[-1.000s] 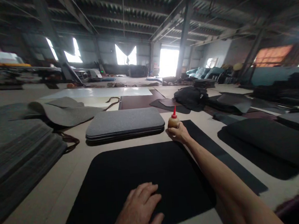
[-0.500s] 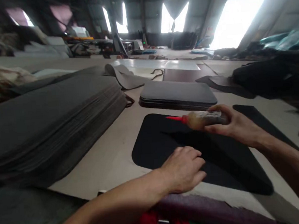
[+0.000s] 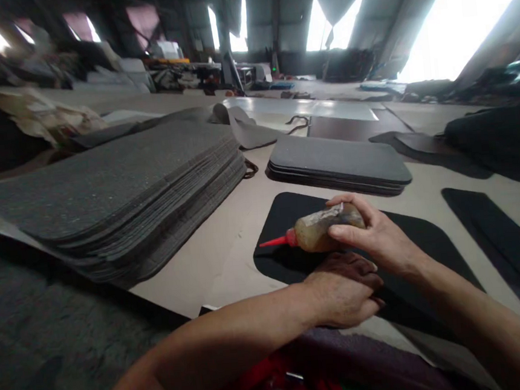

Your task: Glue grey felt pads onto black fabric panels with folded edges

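Note:
My right hand [image 3: 372, 227] is wrapped round a squeeze bottle [image 3: 317, 229] with yellowish contents and a long red nozzle. The bottle lies nearly level above a black rounded sheet [image 3: 284, 211], its tip pointing left over the sheet's left part. On the near side of that same sheet rests my left hand [image 3: 345, 290], back upward, fingers bent and a little apart, with no object seen in them. The bottle and right hand cast shade on it. Whether the nozzle tip touches the sheet, I cannot tell.
A tall stack of grey sheets [image 3: 149, 174] stands on the table [image 3: 181, 287] at left. Beyond the black sheet lies a smaller stack of rounded grey sheets [image 3: 339, 158]. A dark strip [image 3: 496, 241] and a dark heap [image 3: 496, 138] are at right.
The bottle has moved left and nearer to me, its nozzle now over the left part of the black sheet. My left hand stays on the sheet. The view has turned left.

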{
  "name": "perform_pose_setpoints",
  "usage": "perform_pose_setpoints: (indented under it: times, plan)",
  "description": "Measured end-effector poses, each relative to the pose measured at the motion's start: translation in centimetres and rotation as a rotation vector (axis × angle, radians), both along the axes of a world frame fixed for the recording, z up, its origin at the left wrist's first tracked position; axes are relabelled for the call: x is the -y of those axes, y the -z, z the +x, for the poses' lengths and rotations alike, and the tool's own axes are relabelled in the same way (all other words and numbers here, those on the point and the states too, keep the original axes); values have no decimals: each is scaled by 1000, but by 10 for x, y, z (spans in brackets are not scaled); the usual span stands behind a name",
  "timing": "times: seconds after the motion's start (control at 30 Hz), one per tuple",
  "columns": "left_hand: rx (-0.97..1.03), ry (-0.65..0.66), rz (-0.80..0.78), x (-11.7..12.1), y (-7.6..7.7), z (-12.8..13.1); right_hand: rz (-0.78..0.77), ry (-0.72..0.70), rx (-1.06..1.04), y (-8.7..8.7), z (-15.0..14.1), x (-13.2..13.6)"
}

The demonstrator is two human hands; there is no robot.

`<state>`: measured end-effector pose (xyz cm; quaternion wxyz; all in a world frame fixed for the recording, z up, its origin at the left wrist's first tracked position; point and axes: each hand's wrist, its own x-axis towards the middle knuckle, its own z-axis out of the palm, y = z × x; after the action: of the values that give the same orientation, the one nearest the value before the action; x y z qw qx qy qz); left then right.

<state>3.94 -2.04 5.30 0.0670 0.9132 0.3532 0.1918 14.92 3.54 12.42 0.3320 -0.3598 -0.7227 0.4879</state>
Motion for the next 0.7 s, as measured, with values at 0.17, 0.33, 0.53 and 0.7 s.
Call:
perform_pose_setpoints:
  times: [0.17, 0.33, 0.53, 0.7]
  plan:
    - [34, 27, 47, -1, 2, -1, 131, -51, 77, -5, -9, 5]
    - [9, 16, -31, -1, 0, -1, 150, -41, 89, -1, -12, 2]
    - [-13, 32, -47, -2, -2, -1, 256, -101, 141, -2, -16, 0]
    - [24, 23, -36, -2, 3, -1, 375, -132, 152, -3, -19, 0]
